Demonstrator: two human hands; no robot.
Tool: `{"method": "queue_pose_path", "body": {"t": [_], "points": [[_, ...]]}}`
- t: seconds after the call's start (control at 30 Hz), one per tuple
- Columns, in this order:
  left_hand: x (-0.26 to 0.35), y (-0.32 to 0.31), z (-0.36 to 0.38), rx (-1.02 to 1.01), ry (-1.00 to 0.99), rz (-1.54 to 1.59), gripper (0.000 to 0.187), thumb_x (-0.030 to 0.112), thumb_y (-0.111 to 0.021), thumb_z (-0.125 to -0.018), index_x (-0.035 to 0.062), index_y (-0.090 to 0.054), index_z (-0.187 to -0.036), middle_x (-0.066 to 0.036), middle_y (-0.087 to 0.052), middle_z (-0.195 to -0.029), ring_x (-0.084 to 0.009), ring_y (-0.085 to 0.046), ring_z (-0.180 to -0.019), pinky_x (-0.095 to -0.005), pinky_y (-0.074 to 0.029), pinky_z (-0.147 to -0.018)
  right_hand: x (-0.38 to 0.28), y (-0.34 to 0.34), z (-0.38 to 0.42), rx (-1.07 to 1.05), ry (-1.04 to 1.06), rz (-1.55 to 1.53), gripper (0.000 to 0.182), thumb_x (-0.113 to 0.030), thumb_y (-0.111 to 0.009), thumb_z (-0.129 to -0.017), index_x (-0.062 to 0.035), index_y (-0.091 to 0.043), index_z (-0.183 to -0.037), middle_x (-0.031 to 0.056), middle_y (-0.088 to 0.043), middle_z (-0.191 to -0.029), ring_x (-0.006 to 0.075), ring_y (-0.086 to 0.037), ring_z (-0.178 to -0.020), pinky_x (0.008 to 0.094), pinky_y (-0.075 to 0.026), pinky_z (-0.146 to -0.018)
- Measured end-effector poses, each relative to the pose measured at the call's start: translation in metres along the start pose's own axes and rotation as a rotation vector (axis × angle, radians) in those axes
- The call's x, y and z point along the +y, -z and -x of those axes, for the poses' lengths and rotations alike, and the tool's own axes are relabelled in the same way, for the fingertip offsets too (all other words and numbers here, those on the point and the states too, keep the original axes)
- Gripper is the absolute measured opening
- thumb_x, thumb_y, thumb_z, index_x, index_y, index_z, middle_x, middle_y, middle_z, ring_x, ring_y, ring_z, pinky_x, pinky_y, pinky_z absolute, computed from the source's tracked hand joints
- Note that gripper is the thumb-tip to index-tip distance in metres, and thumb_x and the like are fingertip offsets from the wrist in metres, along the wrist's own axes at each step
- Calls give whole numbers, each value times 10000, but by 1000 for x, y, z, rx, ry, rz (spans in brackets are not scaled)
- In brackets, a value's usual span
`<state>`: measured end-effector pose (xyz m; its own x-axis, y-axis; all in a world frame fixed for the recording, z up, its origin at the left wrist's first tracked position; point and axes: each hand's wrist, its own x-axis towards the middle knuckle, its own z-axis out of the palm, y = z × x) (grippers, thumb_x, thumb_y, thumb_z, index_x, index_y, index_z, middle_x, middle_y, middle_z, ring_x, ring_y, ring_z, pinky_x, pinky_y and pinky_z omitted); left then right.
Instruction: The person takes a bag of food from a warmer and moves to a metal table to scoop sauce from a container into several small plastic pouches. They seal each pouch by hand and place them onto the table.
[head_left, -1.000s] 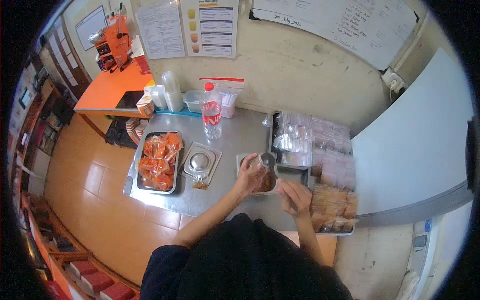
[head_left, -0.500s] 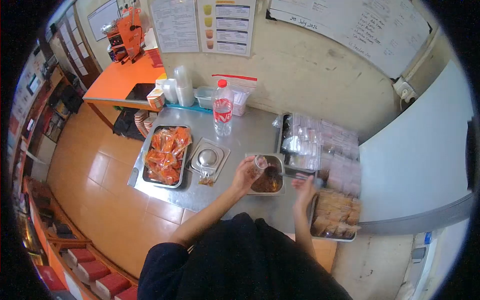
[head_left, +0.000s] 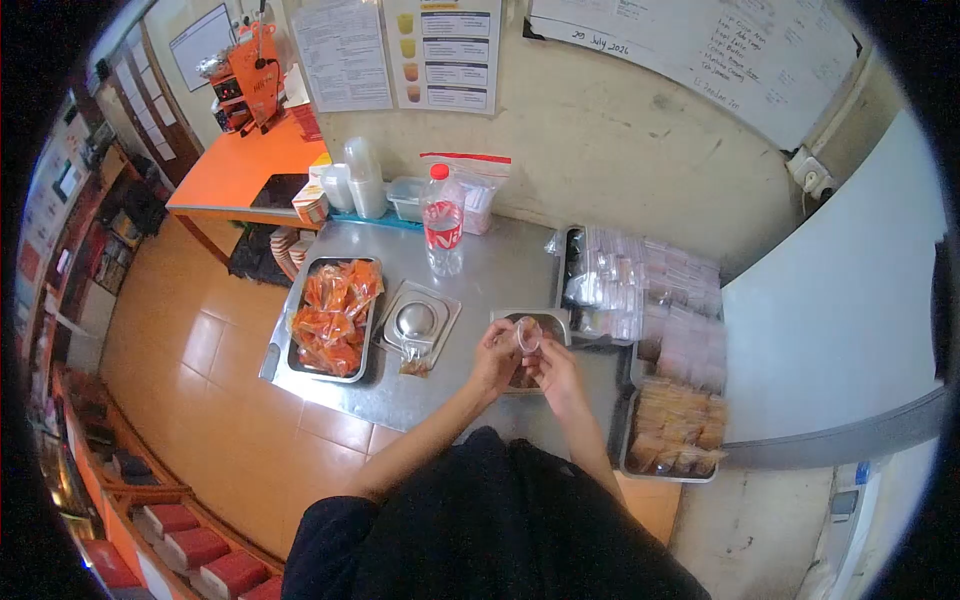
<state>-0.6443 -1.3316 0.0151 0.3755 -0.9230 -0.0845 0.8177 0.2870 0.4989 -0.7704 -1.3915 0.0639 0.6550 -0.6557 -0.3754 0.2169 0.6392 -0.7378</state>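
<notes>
A small clear plastic cup [head_left: 528,336] with a round rim is held up over a steel food pan [head_left: 553,322]. My left hand [head_left: 488,362] is closed around its left side. On the other side, the fingers of my right hand [head_left: 556,374] pinch it near the rim. Both hands hide most of the pan and its dark brown contents. What is inside the cup is too small to make out.
A steel tray [head_left: 364,374] of bagged orange food stands at left, beside a pan lid [head_left: 418,320] with a small filled bag [head_left: 414,362]. A water bottle [head_left: 443,225] stands behind. At right are packed clear bags [head_left: 605,280] and a tray of tan packets [head_left: 680,425].
My right hand has moved left from beside the pan to the cup. The long utensil it held is no longer visible. My left hand keeps the cup, slightly lower and further right.
</notes>
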Motion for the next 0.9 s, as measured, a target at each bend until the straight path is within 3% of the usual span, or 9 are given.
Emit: {"method": "queue_pose_path", "body": {"t": [0.07, 0.17, 0.27, 0.37, 0.47, 0.63, 0.77, 0.83, 0.9], "points": [[-4, -5, -1, 40, -62, -49, 230, 52, -656, -840, 83, -516, -1020, -85, -614, -1077, -202, -605, -923, -324, -506, -787, -1, 2, -2, -9, -44, -137, 158, -197, -549, -956, -101, -578, -1078, 31, -625, -909, 124, -600, -761, 264, -489, -660], [-3, -15, 1, 162, -187, -425, 204, 27, -678, -830, 58, -532, -970, -108, -605, -1143, -178, -601, -1008, -315, -489, -852, -3, 10, -3, 5, -61, -241, 175, -186, -575, -940, -100, -586, -1092, 25, -625, -931, 114, -600, -775, 243, -494, -663], [-20, 16, -7, 335, -228, -891, 137, 47, -672, -838, 34, -595, -950, -86, -630, -1069, -151, -610, -937, -291, -489, -821, 20, 43, -28, 19, -58, -260, 178, -168, -603, -921, -99, -593, -1085, 16, -618, -933, 92, -585, -762, 214, -486, -644], [-12, 15, -1, 181, 13, -853, 136, 40, -656, -840, 17, -644, -973, -51, -650, -943, -114, -594, -801, -253, -487, -720, 32, 52, -41, 92, -36, -240, 162, -144, -621, -905, -97, -599, -1059, 6, -613, -905, 71, -568, -729, 188, -474, -620], [-15, 30, -14, 241, 314, -125, 190, 39, -655, -834, -5, -653, -1018, -33, -657, -821, -96, -562, -657, -229, -461, -604, 31, 46, -38, 139, -27, -205, 136, -115, -630, -893, -84, -597, -1020, 2, -611, -873, 61, -554, -691, 179, -466, -599], [-10, 16, -13, 348, 176, -285, 112, 37, -666, -802, -6, -677, -904, -39, -665, -745, -97, -564, -573, -234, -436, -512, 28, 44, -46, 107, -101, -196, 75, -69, -648, -844, -47, -599, -896, 21, -620, -781, 75, -533, -578, 188, -457, -533], [4, -14, -10, 436, -98, -1083, 55, 40, -649, -769, 1, -689, -767, -55, -643, -618, -106, -584, -528, -265, -450, -481, 46, 50, -54, 411, 247, 409, 63, -51, -661, -750, -45, -599, -741, 31, -611, -670, 104, -529, -524, 211, -429, -501], [8, -19, -19, 390, -333, -1186, 65, 38, -644, -754, -6, -680, -722, -77, -627, -572, -115, -591, -498, -284, -456, -470, 35, 37, -61, 428, 582, 535, 76, -39, -669, -680, -52, -595, -691, 25, -602, -625, 122, -560, -567, 247, -423, -515], [5, -5, -8, 371, -405, -1312, 70, 44, -650, -741, -11, -676, -706, -95, -622, -555, -124, -595, -480, -298, -463, -467, 41, 39, -53, 481, 665, 783, 105, -51, -688, -677, -36, -584, -670, 45, -601, -597, 143, -585, -585, 277, -449, -556]]}}
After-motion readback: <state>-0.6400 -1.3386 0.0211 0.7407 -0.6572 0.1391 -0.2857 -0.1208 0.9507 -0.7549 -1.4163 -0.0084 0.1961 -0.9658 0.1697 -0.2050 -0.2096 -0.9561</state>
